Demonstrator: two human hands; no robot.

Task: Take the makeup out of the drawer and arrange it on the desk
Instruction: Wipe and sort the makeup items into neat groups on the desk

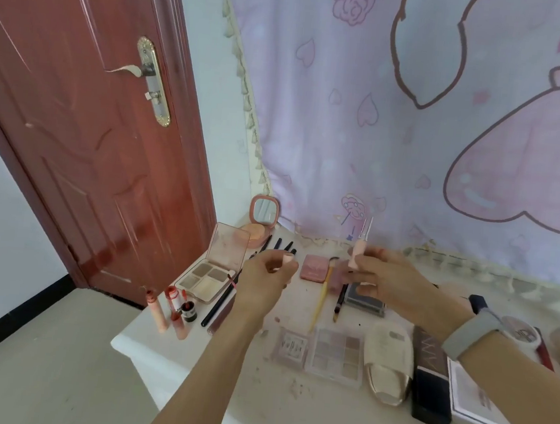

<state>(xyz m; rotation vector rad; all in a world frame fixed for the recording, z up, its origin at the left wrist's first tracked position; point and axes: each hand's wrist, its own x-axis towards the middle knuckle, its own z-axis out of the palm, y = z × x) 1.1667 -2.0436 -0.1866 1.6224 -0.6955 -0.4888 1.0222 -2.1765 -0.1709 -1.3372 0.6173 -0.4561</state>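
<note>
Above the white desk (162, 354) my right hand (388, 280) holds a slim pink makeup tube (358, 250) upright, its clear tip pointing up. My left hand (265, 275) pinches a small pink cap (288, 259) a short way to the left of the tube. Makeup lies spread on the desk: an open eyeshadow palette (209, 273) at the left, several lip tubes (173, 311) near the left edge, black brushes (278, 246), a pink compact (314, 268), a clear palette (338, 356). No drawer is in view.
A round pink mirror compact (261, 222) stands at the back left. A cream pouch (389, 362), a black box (429, 387) and a white box (482, 405) lie at the right. A red door (75, 123) is left of the desk; a pink cartoon cloth (417, 122) hangs behind.
</note>
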